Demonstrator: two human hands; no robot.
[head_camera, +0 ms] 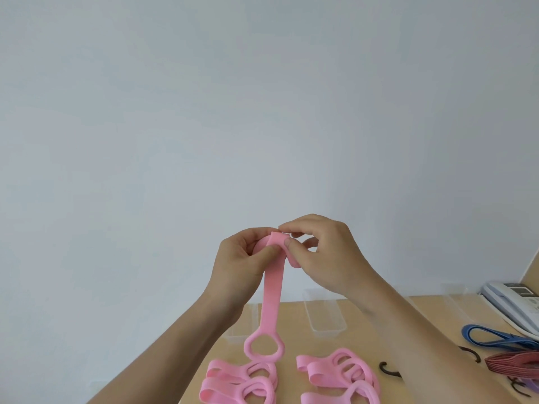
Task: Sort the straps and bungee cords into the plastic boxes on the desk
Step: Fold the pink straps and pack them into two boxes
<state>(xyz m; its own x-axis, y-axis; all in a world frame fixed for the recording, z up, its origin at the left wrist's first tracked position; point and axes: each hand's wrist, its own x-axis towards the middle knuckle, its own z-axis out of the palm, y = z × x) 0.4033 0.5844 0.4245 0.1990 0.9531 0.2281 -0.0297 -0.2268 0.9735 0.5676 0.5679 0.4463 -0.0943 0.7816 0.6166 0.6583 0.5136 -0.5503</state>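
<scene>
From my seat at the controls, most of what I see is a plain wall [262, 97], pale grey-white and bare; it fills the upper two thirds of the view; the light on it is soft and even, a little dimmer toward the corners, and I cannot tell where it comes from. Below it runs a desk [294, 319] with a light wood top, its far edge meeting the wall; at the far right a strip of the same light wood [533, 265] stands upright against the wall, like a side panel. Near that panel a white desk telephone [516, 306] with a small screen lies on the desk.
</scene>
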